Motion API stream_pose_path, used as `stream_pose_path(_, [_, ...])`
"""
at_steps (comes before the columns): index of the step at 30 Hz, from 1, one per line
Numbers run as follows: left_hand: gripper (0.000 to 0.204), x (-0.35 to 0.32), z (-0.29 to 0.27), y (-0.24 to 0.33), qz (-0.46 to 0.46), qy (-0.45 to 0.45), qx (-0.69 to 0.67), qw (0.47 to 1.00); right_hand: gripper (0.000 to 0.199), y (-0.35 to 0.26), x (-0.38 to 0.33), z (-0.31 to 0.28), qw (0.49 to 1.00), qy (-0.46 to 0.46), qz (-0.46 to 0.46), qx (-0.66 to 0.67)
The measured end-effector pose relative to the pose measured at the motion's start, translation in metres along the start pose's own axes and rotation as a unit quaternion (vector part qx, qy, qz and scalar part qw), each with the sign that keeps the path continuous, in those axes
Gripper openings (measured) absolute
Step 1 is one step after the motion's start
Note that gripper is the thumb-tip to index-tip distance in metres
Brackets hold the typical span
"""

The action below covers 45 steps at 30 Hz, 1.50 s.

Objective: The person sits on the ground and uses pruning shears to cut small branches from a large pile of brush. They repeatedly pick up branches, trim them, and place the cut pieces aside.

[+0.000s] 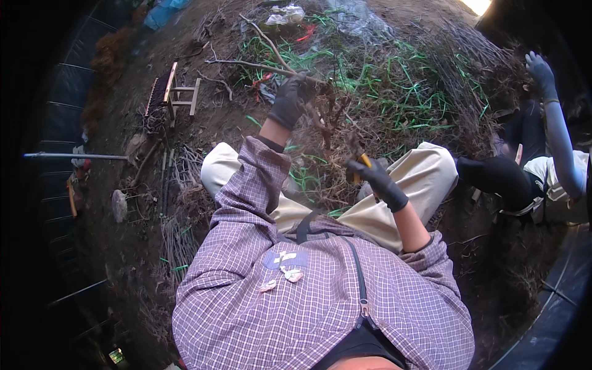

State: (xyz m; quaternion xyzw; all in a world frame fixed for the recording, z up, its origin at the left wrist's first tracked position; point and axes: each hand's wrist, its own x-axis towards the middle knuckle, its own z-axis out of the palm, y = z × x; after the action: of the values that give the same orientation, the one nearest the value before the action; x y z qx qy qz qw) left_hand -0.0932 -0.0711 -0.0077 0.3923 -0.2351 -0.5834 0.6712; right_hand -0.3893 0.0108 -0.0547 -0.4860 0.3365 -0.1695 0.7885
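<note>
In a dark glove, my left hand is closed around a woody plant stem, whose bare forked branches reach up and left. The stem's brown roots hang to the right of that hand, above the ground between my knees. My right hand, also gloved, grips pruning shears with yellow-orange handles. Their dark head points up toward the roots, a little below them. Whether the blades touch a root I cannot tell.
Green strips and dry twigs litter the soil ahead. A bundle of thin stems lies to the right. A small wooden stool rests at the left. Close on the right sits a co-worker, one gloved hand raised.
</note>
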Motion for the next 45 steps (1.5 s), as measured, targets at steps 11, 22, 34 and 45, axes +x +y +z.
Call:
stream_pose_path(11, [0.027, 0.011, -0.033, -0.021, 0.014, 0.007, 0.016, 1.0, 0.056, -0.03, -0.001, 0.003, 0.898, -0.027, -0.145, -0.415])
stream_pose_path(22, [0.028, -0.006, -0.072, -0.047, 0.013, -0.057, 0.016, 0.998, 0.04, -0.05, 0.005, 0.008, 0.853, -0.093, -0.232, -0.459])
stream_pose_path(34, [0.018, -0.036, -0.028, -0.056, -0.023, 0.035, 0.004, 0.999, 0.034, -0.025, -0.002, 0.015, 0.886, -0.076, -0.157, -0.429])
stream_pose_path(45, [0.02, -0.06, -0.059, -0.026, 0.126, -0.069, -0.005, 0.99, 0.041, 0.035, 0.05, 0.009, 0.961, 0.116, 0.031, 0.247])
